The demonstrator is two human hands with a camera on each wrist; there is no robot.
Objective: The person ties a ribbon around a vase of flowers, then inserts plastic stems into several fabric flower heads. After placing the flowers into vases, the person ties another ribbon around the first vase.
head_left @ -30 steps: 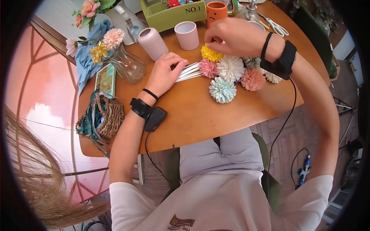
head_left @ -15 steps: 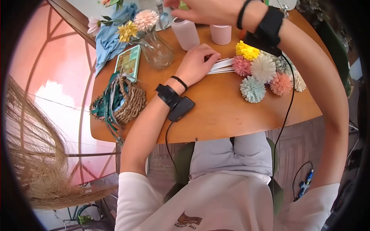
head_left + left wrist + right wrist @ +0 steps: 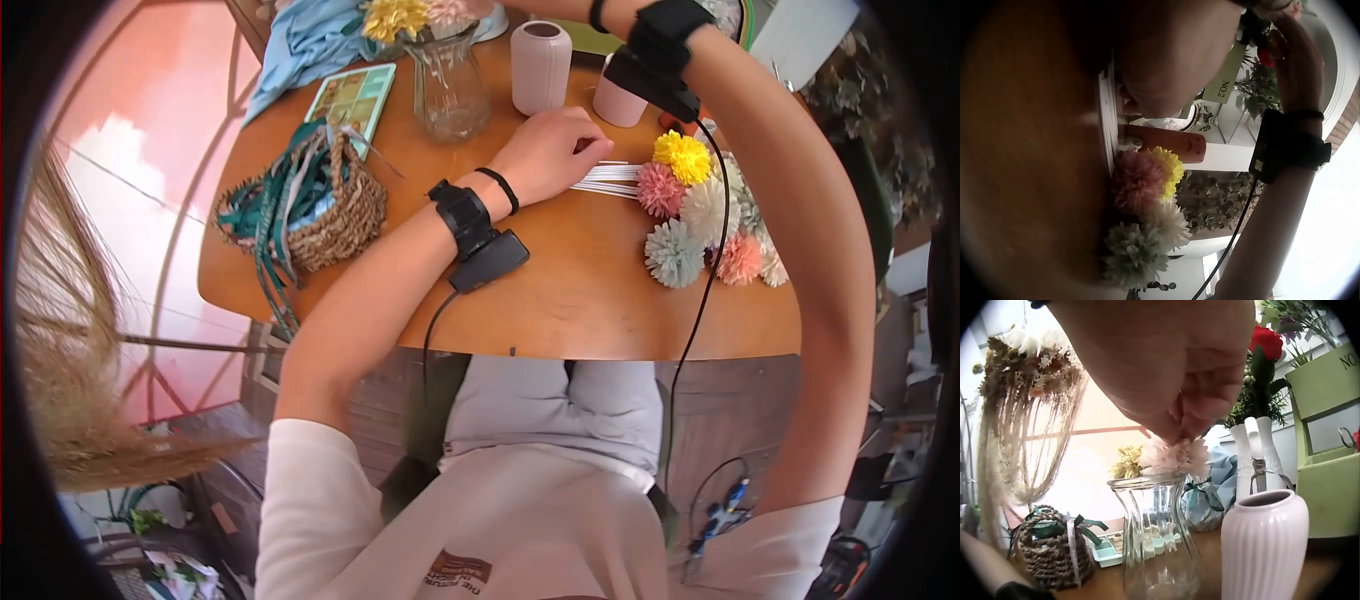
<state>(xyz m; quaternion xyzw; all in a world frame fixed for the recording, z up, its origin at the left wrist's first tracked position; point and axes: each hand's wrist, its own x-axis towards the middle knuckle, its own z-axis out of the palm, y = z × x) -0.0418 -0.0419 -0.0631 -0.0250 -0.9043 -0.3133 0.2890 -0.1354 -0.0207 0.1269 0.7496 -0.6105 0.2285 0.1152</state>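
Note:
The left hand (image 3: 550, 155) rests on the table, fingers loosely curled, over the ends of thin white stems (image 3: 615, 180). Those stems lead to a cluster of pom-pom flowers: yellow (image 3: 682, 157), rose (image 3: 661, 190), white (image 3: 708, 212), pale blue (image 3: 674, 253) and coral (image 3: 740, 260). At the far side of the table, the right hand (image 3: 1166, 369) pinches the top of a pale pink flower (image 3: 1175, 461) with curled fingers. This bloom and a dull yellow flower (image 3: 1125, 461) sit at the mouth of a clear glass vase (image 3: 1154, 481). The head view cuts off most of the right hand.
A ribbed pink vase (image 3: 541, 70) and a smaller pink cup (image 3: 618, 102) stand beside the glass vase. Left lie a teal tray (image 3: 372, 100), a ribbon-filled woven basket (image 3: 345, 215) and blue cloth (image 3: 300, 50). A green box (image 3: 1329, 494) stands behind. A cable hangs from the right wrist.
The right hand has moved left from above the pom-pom flowers, past the pink vase, to the flowers in the glass vase. The left hand stays over the stems. The head view has shifted.

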